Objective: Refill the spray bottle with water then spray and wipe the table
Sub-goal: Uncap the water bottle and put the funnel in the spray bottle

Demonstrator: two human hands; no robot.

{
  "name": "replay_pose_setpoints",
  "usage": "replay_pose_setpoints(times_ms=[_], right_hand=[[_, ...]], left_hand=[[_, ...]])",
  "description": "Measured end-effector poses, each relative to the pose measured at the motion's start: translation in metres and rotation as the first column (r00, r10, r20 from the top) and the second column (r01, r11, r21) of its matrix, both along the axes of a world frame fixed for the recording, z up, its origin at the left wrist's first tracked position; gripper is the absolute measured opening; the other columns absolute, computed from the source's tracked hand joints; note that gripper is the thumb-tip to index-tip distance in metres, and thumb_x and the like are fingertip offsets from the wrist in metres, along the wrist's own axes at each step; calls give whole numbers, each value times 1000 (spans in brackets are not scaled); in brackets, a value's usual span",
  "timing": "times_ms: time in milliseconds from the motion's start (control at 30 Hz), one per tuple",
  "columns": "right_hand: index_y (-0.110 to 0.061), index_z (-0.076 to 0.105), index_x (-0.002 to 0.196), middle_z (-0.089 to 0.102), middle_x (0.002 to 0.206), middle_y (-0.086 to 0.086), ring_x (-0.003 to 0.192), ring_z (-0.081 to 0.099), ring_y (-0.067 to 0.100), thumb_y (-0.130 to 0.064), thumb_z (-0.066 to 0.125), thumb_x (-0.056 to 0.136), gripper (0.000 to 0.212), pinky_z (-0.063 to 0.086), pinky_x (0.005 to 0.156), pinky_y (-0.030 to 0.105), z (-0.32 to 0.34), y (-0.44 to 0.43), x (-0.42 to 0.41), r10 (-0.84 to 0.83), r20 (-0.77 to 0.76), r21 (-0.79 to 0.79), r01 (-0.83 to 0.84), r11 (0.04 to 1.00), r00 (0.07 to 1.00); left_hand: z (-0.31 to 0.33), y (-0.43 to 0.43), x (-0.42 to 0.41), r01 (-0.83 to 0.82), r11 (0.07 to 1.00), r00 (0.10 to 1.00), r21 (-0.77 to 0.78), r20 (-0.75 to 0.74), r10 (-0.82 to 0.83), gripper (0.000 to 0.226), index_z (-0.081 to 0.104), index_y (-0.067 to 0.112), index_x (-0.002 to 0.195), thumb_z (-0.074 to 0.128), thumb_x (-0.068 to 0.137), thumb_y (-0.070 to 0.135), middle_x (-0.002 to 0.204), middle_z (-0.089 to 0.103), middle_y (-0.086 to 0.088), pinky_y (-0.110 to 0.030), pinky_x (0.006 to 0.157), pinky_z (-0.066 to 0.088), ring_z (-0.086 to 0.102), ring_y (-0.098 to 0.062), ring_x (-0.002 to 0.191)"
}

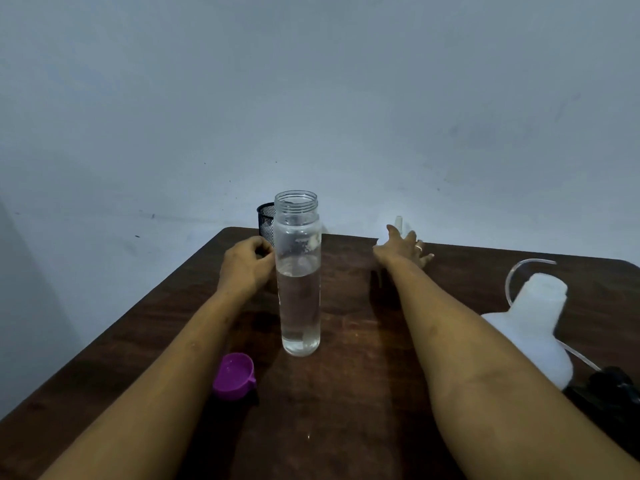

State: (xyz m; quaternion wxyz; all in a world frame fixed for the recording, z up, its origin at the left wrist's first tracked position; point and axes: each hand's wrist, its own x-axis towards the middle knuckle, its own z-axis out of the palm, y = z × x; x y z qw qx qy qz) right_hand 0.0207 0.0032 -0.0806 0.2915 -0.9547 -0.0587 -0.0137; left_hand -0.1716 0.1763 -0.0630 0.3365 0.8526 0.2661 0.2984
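From the head view, both bare forearms stretch forward over a dark wooden desk (346,410) set against a pale wall. The left hand (247,263) lies with its back up just left of a clear water bottle (300,275), its fingers loosely curled inward and wrapped round nothing that shows. The knuckles are right at the bottle's wall, but whether they touch it cannot be told. The bottle stands upright in the middle of the desk with its threaded mouth uncovered and water up to about half its height. Its purple cap (233,375) lies hollow side up on the desk, nearer the person and a little to the left. A black mesh cup (266,221) stands at the far edge, partly hidden behind the bottle. The right arm reaches further, and the right hand (403,249) is palm down near the far edge with its fingers spread and a ring on one of them. A small white thing (399,223) pokes up just beyond it, too blurred to name. The white spray bottle (533,327) is at the right side of the desk, well apart from both hands, with its neck bare. A clear tube (519,271) arcs behind it, and a black sprayer head (609,386) lies beside it at the frame's right edge.
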Motion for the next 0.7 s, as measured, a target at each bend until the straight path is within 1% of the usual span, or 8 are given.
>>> replay_pose_setpoints(times_ms=[133, 267, 333, 433, 500, 533, 633, 700], right_hand=[[-38, 23, 146, 6, 159, 4, 146, 2, 35, -36, 48, 92, 59, -3, 113, 63, 0, 8, 19, 24, -4, -59, -24, 998, 1000], [-33, 23, 147, 15, 157, 1, 145, 7, 35, -38, 45, 94, 58, -2, 113, 65, 1, 8, 25, 25, -24, -64, -27, 998, 999], [-30, 23, 148, 19, 156, 3, 145, 11, 34, -34, 44, 95, 57, 1, 114, 63, 3, 7, 19, 22, -14, -51, -23, 998, 1000], [-26, 24, 147, 23, 153, 8, 142, 20, 34, -33, 47, 93, 59, 11, 115, 59, 10, 5, 2, 27, -12, 63, -26, 998, 1000], [-23, 22, 147, 24, 151, 12, 139, 24, 36, -35, 50, 91, 64, 22, 112, 53, 17, -1, -16, 69, -9, 160, -67, 985, 998], [-22, 20, 147, 24, 150, 14, 138, 25, 37, -36, 52, 90, 67, 26, 110, 50, 21, -5, -26, 100, -5, 197, -97, 976, 995], [-16, 18, 148, 23, 148, 18, 136, 27, 39, -35, 62, 86, 78, 33, 107, 42, 35, -19, -53, 153, -19, 250, -143, 957, 988], [-14, 21, 147, 24, 148, 19, 135, 31, 39, -37, 67, 83, 82, 35, 108, 42, 46, -31, -73, 171, -42, 262, -154, 953, 984]], left_hand=[[0, 2, 10, 26, 999, 997, 37, -75, -23, 25, 52, 23, 63, 65, 82, 33, 64, 52, 10, -26, 57, 39, 49, -11, 64], [-5, 1, 5, 62, 998, 998, 11, -33, -61, 18, 59, 20, 68, 69, 79, 31, 68, 58, 8, -32, 68, 47, 56, -17, 72], [-5, -2, 0, 71, 997, 997, 13, -12, -70, 17, 59, 19, 70, 69, 80, 28, 71, 60, 3, -31, 68, 45, 57, -19, 74], [-4, -7, -8, 70, 998, 997, 5, 24, -71, 8, 64, 17, 79, 68, 81, 24, 67, 58, 10, -25, 63, 41, 59, -8, 67], [-3, -13, -17, 78, 997, 996, -3, 45, -78, 5, 63, 20, 79, 67, 82, 22, 67, 59, 11, -25, 60, 46, 61, 3, 62], [-3, -16, -22, 70, 997, 996, -10, 51, -69, 5, 63, 22, 78, 66, 82, 23, 68, 61, 8, -27, 63, 49, 62, 2, 63], [-1, -25, -41, -30, 999, 999, -40, 38, 31, 9, 64, 20, 75, 65, 81, 27, 79, 67, -2, -34, 73, 49, 63, -22, 81], [0, -35, -57, -99, 993, 993, -70, 55, 103, 11, 64, 21, 75, 63, 82, 28, 84, 66, -3, -34, 73, 47, 60, -25, 84]])
